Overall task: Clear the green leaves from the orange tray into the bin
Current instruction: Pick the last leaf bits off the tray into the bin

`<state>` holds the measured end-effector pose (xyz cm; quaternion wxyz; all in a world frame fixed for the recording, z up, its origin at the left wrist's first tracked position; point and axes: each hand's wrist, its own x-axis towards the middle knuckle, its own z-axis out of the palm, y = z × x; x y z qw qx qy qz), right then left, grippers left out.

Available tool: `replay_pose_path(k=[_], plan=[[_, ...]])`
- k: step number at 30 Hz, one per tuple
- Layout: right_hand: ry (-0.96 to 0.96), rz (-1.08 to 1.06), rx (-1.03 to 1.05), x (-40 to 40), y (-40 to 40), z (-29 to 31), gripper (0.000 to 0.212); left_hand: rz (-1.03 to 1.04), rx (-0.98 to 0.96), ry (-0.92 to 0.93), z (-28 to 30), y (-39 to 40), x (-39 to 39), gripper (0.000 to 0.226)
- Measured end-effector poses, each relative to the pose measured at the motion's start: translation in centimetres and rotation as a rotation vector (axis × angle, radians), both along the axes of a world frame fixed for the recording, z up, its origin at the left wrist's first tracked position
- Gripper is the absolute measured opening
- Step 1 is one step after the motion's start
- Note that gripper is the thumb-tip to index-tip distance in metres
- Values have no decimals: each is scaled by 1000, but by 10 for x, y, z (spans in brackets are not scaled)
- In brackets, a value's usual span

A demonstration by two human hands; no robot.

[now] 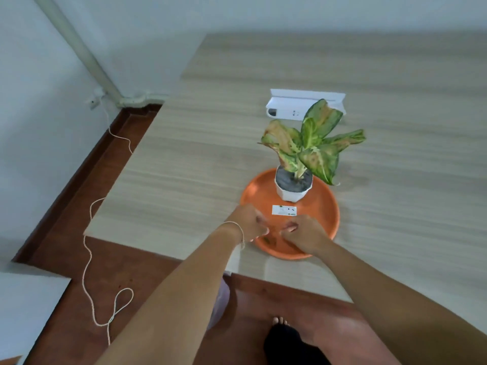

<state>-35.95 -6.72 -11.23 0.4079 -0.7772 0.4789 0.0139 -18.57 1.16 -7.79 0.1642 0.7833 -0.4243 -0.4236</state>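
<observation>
The round orange tray (322, 206) lies near the table's front edge. A white pot (291, 194) with a green and yellow plant (313, 146) stands on its far half. Small green leaf bits (268, 240) lie on the tray floor near the front rim, between my two hands. My left hand (249, 222) hovers over the tray's left front with its fingers curled in. My right hand (305, 235) is over the front right, fingertips pinched together close to the tray floor. I cannot see a leaf inside either hand. A pale rounded container (222, 299), possibly the bin, shows under the table edge, mostly hidden by my left arm.
A white label (284, 210) lies on the tray in front of the pot. A white box (303, 106) stands on the table behind the plant. A white cord (91, 272) trails over the brown floor at the left. My foot (280, 322) is below the table.
</observation>
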Motion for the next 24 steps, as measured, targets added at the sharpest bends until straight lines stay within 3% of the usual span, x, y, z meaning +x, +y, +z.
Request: replay_pose_path(k=[4,9,17,24], plan=[[70,29,16,-11,-3,-13,10,-331,87,-319,-18,-20,-24,20],[58,12,6,-9,-7,-20,19,-522,147,-497,-28,-34,-28,26],[-18,-52,11,-7,-9,-23,7,-649,104,-590,-27,-36,-27,23],[-37,-106,-38,-5,-6,-28,15,-687,98,-542,-32,-32,-20,19]])
